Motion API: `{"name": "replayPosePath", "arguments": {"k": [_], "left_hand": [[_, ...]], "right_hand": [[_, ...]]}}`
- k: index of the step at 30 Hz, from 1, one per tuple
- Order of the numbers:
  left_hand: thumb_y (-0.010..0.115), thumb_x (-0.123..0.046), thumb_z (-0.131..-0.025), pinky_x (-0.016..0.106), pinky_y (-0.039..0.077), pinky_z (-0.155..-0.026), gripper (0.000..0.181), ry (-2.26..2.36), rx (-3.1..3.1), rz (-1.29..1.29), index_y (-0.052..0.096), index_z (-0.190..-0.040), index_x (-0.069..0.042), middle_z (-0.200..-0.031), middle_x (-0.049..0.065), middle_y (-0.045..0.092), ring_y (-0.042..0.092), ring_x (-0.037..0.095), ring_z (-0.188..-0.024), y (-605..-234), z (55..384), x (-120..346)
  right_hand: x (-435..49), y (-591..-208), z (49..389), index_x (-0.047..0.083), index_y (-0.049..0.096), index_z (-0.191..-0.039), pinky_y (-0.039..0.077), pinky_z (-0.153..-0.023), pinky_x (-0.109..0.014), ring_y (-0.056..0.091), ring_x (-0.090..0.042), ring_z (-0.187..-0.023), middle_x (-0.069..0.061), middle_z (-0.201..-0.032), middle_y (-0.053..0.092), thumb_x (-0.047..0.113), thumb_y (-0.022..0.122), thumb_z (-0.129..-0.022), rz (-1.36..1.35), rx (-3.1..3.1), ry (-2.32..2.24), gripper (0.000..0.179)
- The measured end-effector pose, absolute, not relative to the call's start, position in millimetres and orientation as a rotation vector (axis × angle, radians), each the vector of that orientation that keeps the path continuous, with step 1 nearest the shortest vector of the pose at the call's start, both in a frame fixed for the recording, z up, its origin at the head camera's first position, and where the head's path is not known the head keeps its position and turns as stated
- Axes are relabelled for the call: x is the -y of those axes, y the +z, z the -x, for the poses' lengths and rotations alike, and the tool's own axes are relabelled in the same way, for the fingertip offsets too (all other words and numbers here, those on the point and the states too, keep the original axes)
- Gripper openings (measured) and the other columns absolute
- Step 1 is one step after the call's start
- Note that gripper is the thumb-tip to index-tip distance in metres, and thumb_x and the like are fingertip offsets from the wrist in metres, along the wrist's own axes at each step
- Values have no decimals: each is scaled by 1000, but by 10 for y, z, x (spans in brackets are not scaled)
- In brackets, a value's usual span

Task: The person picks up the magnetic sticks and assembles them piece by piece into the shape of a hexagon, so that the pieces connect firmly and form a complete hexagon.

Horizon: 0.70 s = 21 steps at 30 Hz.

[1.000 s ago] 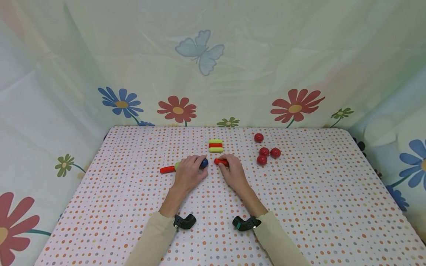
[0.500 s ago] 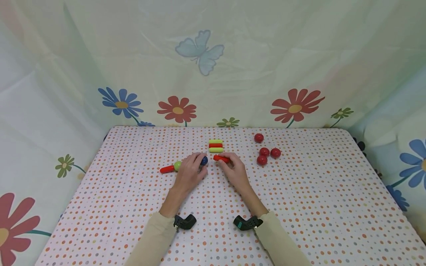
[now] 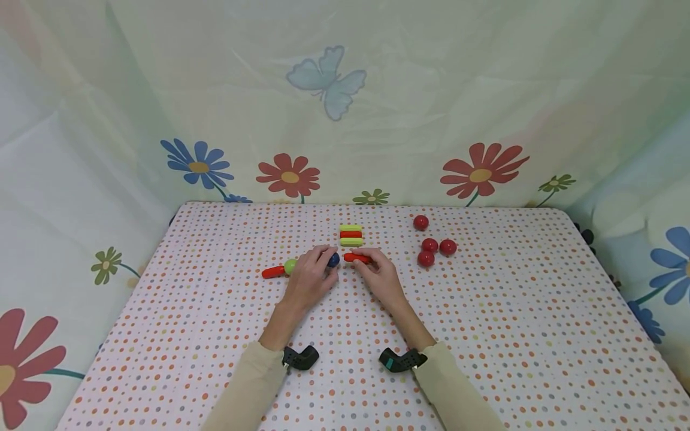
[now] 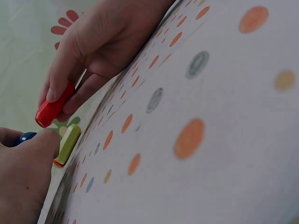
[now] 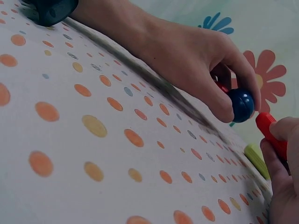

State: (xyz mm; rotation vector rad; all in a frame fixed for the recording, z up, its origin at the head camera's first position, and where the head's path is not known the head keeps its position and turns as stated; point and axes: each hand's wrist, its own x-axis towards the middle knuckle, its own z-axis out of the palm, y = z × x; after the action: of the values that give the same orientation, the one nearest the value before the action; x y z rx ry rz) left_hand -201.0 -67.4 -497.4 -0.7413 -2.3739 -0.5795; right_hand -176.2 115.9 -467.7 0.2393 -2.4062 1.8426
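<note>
My left hand [image 3: 308, 276] pinches a dark blue ball [image 5: 242, 105] between thumb and fingers. From under that hand, in the head view, a light green ball [image 3: 290, 266] sticks out, with a red rod [image 3: 273, 272] at its far left end. A bit of red also shows behind the fingers in the right wrist view. My right hand [image 3: 381, 276] pinches another red rod [image 4: 50, 108] between thumb and fingers, its free end pointing at the blue ball [image 3: 333, 260] across a small gap. The right-hand fingers hide the rod's other end.
Behind the hands lie two light green rods [image 3: 351, 242] with a red rod [image 3: 351, 234] between them. Several shiny red balls [image 3: 426, 258] stand at the back right of the dotted tabletop [image 3: 485, 335]. A flowered curtain [image 3: 399, 149] encloses the table's back and sides.
My right hand has brought its red rod slightly left and away from me, narrowing the gap to the blue ball. The left hand has barely shifted, keeping its pinch on the ball.
</note>
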Motion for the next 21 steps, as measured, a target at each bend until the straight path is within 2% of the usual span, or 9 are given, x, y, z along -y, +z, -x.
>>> {"name": "replayPosePath", "arguments": {"k": [4, 21], "left_hand": [[69, -14, -83, 35, 54, -86, 37, -576, 2351, 751, 65, -119, -6, -116, 9, 65, 67, 22, -101, -4968, 2013, 671], [71, -14, -82, 35, 55, -84, 42, -584, 2380, 783, 64, -123, -10, -114, 8, 65, 67, 21, -99, -4983, 2007, 667]], "right_hand": [[-1152, -4549, 1693, -6, 60, -122, 44, -86, -5, 58, -33, -116, -23, -127, 56, 6, 59, -95, -257, 2411, 1848, 30], [-1155, -4574, 1707, -5, 60, -122, 45, -85, -6, 59, -34, -117, -22, -127, 59, 3, 57, -95, -330, 2445, 1855, 28]]}}
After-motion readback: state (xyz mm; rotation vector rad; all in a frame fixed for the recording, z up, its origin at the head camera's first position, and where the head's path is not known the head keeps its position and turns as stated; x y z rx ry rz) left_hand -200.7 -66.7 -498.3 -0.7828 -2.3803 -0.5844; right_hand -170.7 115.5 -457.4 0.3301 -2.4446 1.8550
